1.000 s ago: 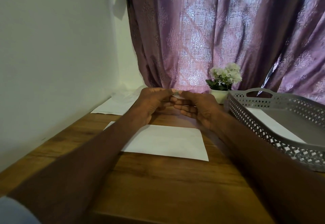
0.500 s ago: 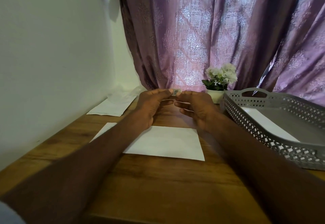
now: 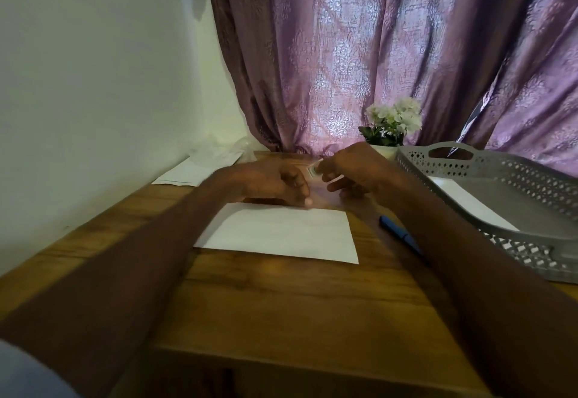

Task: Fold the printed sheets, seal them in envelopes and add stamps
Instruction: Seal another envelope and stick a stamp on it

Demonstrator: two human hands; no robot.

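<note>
Head view: our right hand (image 3: 353, 168) pinches a stamp (image 3: 312, 171) above the envelope (image 3: 281, 233); our left hand (image 3: 272, 183), fingers curled, looks empty. Sticky backing could make the stamp land crooked.

Both bare forearms are reaching in from the lower corners of the frame and converging near its centre. The left hand (image 3: 272, 183) is lying palm-down with fingers loosely curled, fingertips pointing down, holding nothing visible. The right hand (image 3: 350, 168), slightly higher and just to its right, is pinching a small stamp (image 3: 312, 172) between thumb and forefinger.
</note>
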